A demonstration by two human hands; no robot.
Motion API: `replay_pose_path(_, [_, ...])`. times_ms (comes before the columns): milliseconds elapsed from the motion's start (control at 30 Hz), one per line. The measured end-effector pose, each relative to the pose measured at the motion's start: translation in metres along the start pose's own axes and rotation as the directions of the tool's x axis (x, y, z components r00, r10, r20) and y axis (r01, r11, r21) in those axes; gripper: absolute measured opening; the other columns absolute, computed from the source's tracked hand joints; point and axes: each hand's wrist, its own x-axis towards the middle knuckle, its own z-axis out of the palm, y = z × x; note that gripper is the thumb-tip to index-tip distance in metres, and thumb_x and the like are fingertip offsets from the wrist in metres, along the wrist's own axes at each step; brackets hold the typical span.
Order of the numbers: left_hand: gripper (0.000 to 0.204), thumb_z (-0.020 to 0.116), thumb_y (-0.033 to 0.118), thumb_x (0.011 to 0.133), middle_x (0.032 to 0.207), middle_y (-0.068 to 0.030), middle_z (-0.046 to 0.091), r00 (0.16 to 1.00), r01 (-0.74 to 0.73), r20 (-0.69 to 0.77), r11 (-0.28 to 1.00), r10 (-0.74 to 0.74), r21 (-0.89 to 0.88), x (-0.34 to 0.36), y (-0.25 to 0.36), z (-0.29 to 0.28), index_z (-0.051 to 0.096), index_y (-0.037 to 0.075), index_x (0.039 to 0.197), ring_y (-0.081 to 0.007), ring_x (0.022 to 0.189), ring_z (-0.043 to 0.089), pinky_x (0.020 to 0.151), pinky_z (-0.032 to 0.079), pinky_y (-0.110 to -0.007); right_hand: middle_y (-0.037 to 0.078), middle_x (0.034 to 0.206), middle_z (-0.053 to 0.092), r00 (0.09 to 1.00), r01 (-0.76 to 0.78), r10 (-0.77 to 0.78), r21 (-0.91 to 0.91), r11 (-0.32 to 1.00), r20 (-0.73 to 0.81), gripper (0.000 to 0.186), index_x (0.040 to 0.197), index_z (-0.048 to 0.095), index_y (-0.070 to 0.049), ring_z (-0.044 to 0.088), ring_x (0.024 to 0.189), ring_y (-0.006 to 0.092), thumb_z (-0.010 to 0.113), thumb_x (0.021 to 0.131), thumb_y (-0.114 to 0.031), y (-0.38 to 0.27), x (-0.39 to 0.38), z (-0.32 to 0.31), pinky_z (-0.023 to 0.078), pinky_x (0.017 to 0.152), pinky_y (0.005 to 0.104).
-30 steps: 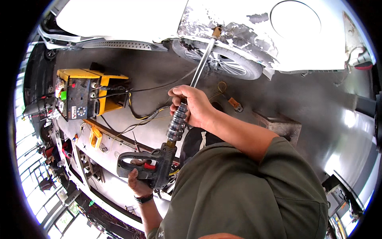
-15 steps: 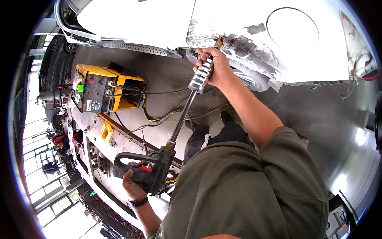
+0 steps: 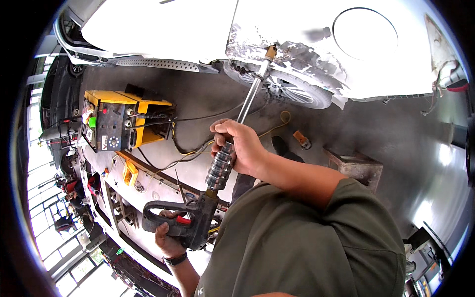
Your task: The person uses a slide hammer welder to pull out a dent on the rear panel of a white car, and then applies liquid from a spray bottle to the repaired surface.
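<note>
A dent puller [image 3: 198, 222] with a black pistol body, red trigger and long steel rod [image 3: 251, 99] slants across the view. My left hand [image 3: 169, 241] is closed around its black grip, fingers through the handle loop. On the rod, the ribbed metal sliding weight [image 3: 220, 167] sits close to the gun body. My right hand [image 3: 246, 148] is closed around the weight's upper end. The rod's brass-coloured tip [image 3: 271, 51] meets the scuffed, bare-metal patch of a white car panel [image 3: 289, 34] above the rear wheel [image 3: 299, 92]; whether it is fixed there I cannot tell.
A yellow and black welding machine [image 3: 111, 126] stands at the left, its cables [image 3: 190, 151] trailing across the floor. Beside my legs are a metal stool [image 3: 356, 166] and an orange tool [image 3: 301, 138]. A long metal frame [image 3: 118, 213] lies at lower left.
My right hand has pulled the sliding weight down the rod from near the panel to the gun body. The tip remains at the panel; my left hand keeps its grip.
</note>
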Motion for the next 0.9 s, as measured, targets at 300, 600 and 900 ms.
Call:
replay_pose_path(300, [0.04,0.067,0.022,0.079,0.101,-0.0137,0.063,0.999,-0.031,0.035,0.999,0.03,0.039,0.004,0.007,0.007,0.054,0.001,0.11,-0.0313,0.101,0.066,0.088,0.056,-0.041,0.003,0.073,0.052,0.999,-0.03,0.03,0.021,0.999,-0.028,0.017,0.103,0.058,-0.004,0.057,0.073,0.021,0.059,0.093,-0.017,-0.006,0.001,0.006,0.05,0.072,0.04])
replay_pose_path(600, [0.039,0.067,0.021,0.078,0.108,-0.0131,0.062,0.999,-0.031,0.044,0.999,0.031,0.011,0.006,0.014,-0.001,0.054,0.003,0.109,-0.0294,0.101,0.064,0.09,0.053,-0.041,0.003,0.073,0.053,0.999,-0.032,0.032,0.063,0.998,-0.001,0.029,0.119,0.055,-0.002,0.058,0.071,0.0205,0.058,0.093,-0.017,-0.007,0.002,0.01,0.052,0.073,0.0405])
replay_pose_path(900, [0.038,0.066,0.022,0.082,0.105,-0.0187,0.065,0.995,-0.048,0.087,0.994,0.04,0.101,0.005,0.016,0.006,0.056,-0.001,0.111,-0.0298,0.104,0.064,0.09,0.053,-0.039,0.003,0.067,0.055,0.949,0.308,-0.307,0.004,0.951,0.073,0.014,0.098,0.056,-0.005,0.06,0.062,0.0197,0.059,0.092,-0.016,-0.12,0.058,-0.023,0.055,0.065,0.0399])
